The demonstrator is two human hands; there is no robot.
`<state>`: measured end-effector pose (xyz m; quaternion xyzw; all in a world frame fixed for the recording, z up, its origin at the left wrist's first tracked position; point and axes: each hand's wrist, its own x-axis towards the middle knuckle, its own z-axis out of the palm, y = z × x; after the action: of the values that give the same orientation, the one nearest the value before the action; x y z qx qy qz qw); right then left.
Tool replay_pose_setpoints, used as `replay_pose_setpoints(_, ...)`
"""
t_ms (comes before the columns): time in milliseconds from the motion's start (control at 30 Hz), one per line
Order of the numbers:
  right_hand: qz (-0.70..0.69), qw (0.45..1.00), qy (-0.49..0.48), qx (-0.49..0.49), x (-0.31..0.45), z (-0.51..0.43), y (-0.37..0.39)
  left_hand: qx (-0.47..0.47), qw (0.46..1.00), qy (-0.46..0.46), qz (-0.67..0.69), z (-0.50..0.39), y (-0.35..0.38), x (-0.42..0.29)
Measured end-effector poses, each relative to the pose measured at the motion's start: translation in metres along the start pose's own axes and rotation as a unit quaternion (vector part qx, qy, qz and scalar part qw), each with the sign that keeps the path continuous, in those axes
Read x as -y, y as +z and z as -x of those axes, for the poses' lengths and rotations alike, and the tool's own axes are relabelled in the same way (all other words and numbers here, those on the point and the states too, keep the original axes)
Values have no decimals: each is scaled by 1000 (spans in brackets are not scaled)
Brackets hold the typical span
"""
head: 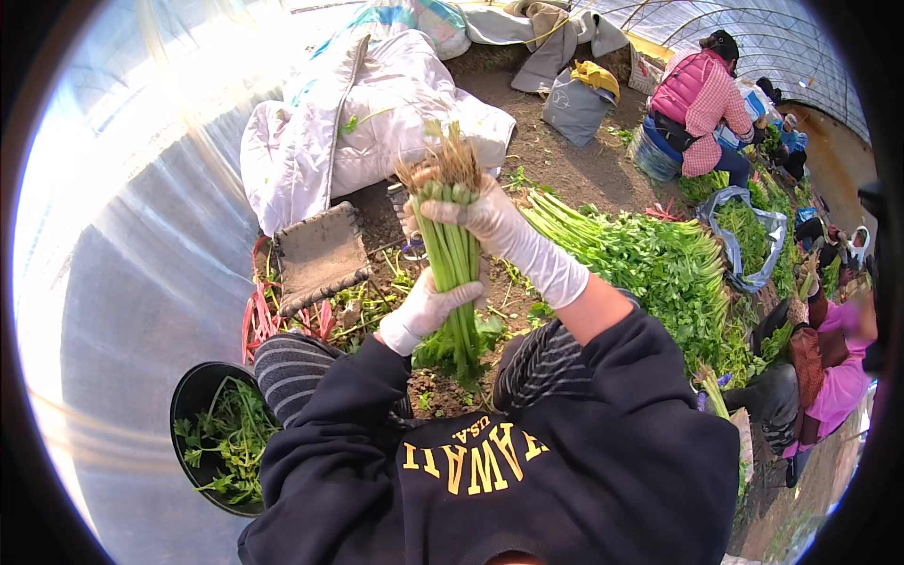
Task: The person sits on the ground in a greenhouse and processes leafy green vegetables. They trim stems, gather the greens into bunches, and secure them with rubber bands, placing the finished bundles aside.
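Observation:
Both of my hands wear whitish gloves and grip one bundle of celery (452,261), held upright with its brown roots (452,155) at the top. My left hand (434,304) wraps the stalks about midway down. Higher up, my right hand (477,215) closes around the stalks just below the roots. The leafy ends hang between my knees above the soil. To the right of the bundle lies a large pile of celery (635,261), stalks and green leaves together.
Left of me stands a black bucket (185,424) holding leafy trimmings, beside the plastic greenhouse wall (155,304). A small folding stool (321,258) and red ties (261,318) lie ahead. Beyond are a pale quilt (395,127) and a grey bag (575,109). Several people sit along the right.

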<state>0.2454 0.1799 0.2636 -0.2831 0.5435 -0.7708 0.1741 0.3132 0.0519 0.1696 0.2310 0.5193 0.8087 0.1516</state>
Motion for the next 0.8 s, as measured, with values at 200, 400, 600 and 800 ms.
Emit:
replay_pose_setpoints(200,231,973,-22,9,17,-60,-79,-113,852,95,-502,-29,-57,-126)
replay_pose_setpoints(400,309,942,122,-45,-63,-59,-192,-156,446,-5,-881,-94,-173,-48)
replay_pose_setpoints(600,357,926,104,-69,-199,-57,-199,-122,548,-179,-808,-52,-287,132)
replay_pose_setpoints(800,594,796,37,104,-280,-105,-207,-90,573,-194,-792,-54,-286,138)
